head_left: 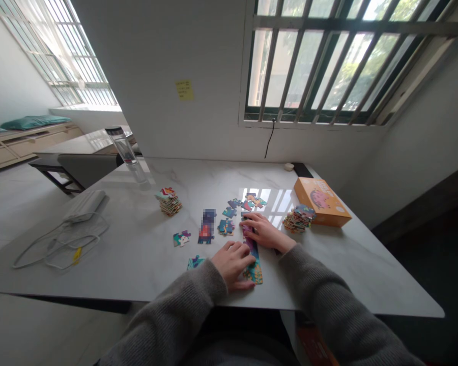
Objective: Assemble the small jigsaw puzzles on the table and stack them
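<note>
On the marble tabletop [137,244], left hand [232,263] and right hand [265,231] cupped over jigsaw pieces [252,259].

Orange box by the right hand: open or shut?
Shut, by the look of it: the orange box shows an unbroken printed top, with no contents visible.

No legible text; marks on yellow sticky note [184,90], orange puzzle box [322,202] too small

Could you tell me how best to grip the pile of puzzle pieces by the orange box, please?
Cup the loose, uneven pile of puzzle pieces low, from the near side, with the right hand: a top pinch could spill it, and the orange box stands behind.
</note>
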`<state>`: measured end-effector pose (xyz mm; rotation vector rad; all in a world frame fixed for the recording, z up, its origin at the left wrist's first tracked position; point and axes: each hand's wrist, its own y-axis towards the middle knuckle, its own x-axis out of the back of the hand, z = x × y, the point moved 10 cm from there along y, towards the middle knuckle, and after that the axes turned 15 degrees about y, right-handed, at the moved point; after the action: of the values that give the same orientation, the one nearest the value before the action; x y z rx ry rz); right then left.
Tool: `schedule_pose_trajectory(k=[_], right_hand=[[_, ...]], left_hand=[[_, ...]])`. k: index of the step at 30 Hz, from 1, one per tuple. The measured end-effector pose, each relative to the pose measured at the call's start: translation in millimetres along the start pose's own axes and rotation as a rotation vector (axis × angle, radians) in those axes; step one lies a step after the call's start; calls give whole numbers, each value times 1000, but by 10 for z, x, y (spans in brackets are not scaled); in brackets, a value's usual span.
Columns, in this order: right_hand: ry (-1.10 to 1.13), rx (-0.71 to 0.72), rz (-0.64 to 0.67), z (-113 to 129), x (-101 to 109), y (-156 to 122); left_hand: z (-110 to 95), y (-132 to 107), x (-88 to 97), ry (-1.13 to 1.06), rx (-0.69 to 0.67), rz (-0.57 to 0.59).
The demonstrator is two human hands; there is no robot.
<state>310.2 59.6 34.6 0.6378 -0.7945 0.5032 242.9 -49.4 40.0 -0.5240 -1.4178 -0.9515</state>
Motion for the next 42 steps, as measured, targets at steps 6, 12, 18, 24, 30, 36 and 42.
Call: schedule_pose_trajectory(k=[6, 12, 18, 24, 30, 36, 42], right_hand=[[19, -5, -6, -5, 26, -12], [55, -27, -16, 26, 61, -19], [53, -22, -104, 83, 180, 10], [-26, -29, -77, 121, 87, 18], [-336, -402, -181, -253, 320, -31], [-348, -538, -122, -530, 400, 59], [-326, -667, -122, -740, 456, 210]], left_hand=[[-17, 10, 53, 50, -19, -55], [760, -89, 204, -7, 132, -139], [1590, -292, 121, -36, 369, -256], [1479, -255, -31, -94, 306, -275], [1409, -222, -49, -113, 292, -269], [1418, -262, 9, -93, 306, -299], [1437, -295, 23, -98, 322, -315]])
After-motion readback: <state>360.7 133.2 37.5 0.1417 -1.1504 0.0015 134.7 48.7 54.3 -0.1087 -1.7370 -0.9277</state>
